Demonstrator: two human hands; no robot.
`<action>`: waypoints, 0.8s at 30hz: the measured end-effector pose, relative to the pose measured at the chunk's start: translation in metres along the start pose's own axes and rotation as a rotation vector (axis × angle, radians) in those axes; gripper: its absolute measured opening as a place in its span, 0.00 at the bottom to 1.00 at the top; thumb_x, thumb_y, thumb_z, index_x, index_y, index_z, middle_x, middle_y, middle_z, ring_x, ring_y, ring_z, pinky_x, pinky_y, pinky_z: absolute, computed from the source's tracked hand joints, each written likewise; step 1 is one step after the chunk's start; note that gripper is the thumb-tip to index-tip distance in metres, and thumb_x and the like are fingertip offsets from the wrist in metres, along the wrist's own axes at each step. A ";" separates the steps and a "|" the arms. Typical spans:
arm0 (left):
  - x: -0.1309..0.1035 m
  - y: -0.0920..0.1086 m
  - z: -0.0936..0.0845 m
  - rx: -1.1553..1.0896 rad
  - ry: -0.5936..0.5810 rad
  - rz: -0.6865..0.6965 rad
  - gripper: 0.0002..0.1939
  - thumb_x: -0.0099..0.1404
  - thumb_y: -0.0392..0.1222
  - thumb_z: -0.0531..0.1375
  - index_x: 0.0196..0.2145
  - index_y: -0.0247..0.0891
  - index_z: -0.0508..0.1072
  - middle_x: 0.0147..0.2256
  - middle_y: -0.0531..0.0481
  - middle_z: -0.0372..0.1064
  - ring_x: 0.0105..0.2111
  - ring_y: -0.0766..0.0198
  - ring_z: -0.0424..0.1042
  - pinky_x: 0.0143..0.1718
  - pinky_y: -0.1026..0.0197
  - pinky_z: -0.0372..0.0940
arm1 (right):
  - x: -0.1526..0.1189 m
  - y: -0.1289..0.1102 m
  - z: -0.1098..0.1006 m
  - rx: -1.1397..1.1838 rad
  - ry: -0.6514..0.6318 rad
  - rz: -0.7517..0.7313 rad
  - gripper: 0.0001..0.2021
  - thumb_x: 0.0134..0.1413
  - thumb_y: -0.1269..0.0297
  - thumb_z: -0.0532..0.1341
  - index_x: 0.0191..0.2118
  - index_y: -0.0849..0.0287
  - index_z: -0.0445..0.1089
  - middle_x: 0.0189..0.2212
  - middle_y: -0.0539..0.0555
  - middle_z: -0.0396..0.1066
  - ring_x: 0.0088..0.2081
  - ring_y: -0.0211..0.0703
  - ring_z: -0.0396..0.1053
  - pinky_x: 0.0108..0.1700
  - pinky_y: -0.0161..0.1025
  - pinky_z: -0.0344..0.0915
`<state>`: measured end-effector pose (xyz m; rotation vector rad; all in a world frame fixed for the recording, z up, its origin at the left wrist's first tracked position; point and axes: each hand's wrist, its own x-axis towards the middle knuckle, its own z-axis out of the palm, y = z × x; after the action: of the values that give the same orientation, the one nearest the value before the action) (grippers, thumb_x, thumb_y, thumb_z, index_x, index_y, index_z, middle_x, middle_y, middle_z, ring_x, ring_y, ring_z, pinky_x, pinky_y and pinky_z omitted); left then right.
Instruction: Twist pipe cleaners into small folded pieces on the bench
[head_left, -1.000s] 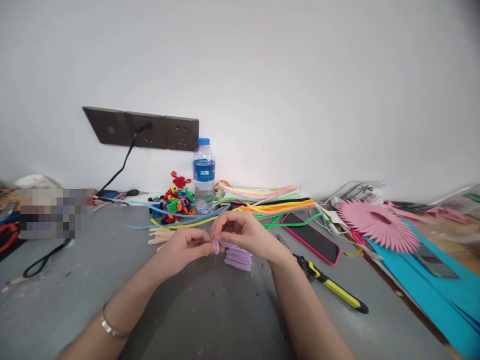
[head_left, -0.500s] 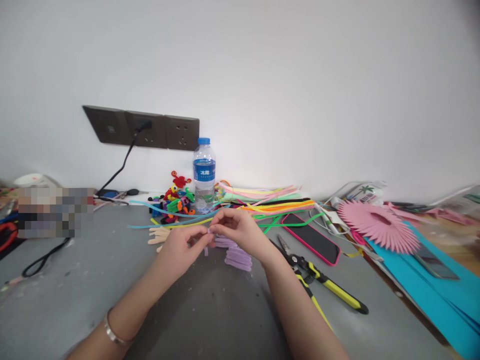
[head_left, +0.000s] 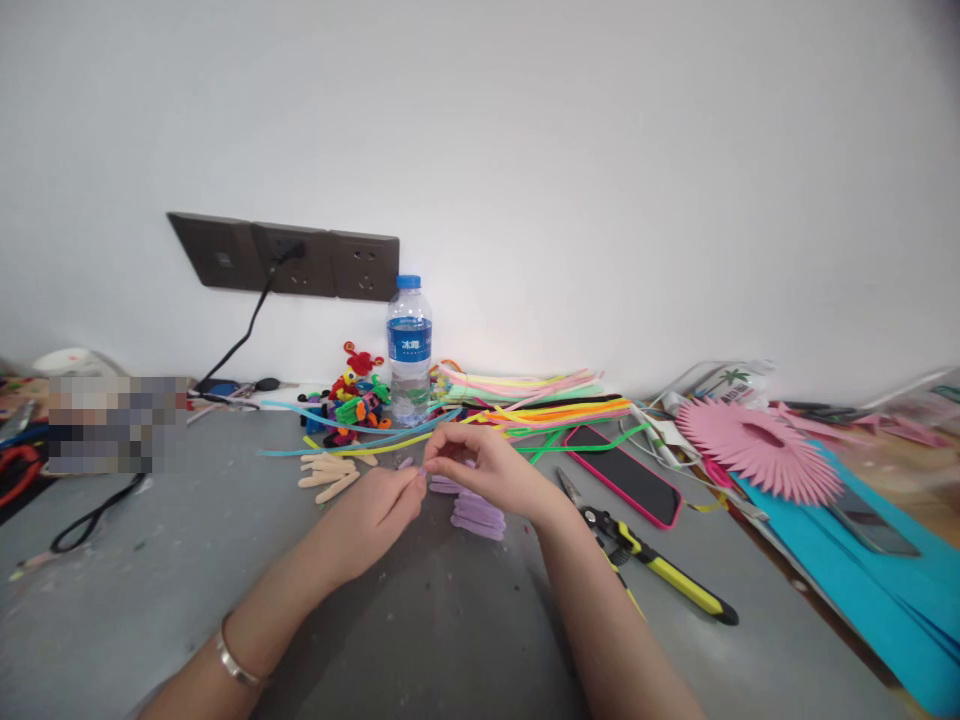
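Observation:
My left hand (head_left: 386,510) and my right hand (head_left: 476,465) meet over the middle of the grey table, fingertips pinched together. Between them is a small bit of purple pipe cleaner (head_left: 423,471), mostly hidden by the fingers. Just below and behind my right hand lie short folded purple pipe cleaner pieces (head_left: 478,516) in a stack. Left of the hands rest several short cream pipe cleaner pieces (head_left: 328,474). Long coloured pipe cleaners (head_left: 555,408) spread out behind my hands.
Yellow-and-black pliers (head_left: 652,560) and a pink-cased phone (head_left: 626,475) lie to the right. A water bottle (head_left: 409,350) stands by the wall beside colourful pipe cleaner figures (head_left: 360,400). Blue sheets (head_left: 862,600) and a pink paper fan ring (head_left: 757,450) are far right.
My left hand has turned and its fingers have closed in at the fingertips of the right. More of the cream pieces shows now. The right hand has shifted slightly right.

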<state>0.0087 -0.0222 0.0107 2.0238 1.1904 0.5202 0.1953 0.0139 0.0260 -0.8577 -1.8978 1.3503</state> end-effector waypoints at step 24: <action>0.005 -0.014 0.005 -0.181 0.294 0.019 0.19 0.71 0.49 0.43 0.24 0.41 0.52 0.22 0.57 0.51 0.24 0.66 0.52 0.27 0.61 0.47 | 0.014 0.018 0.023 -0.416 0.443 -0.560 0.06 0.58 0.69 0.62 0.38 0.54 0.77 0.35 0.55 0.72 0.37 0.41 0.70 0.40 0.39 0.68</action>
<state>0.0060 -0.0152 -0.0035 1.8491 1.2452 0.9266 0.1712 0.0172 0.0043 -0.6667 -1.8788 0.3982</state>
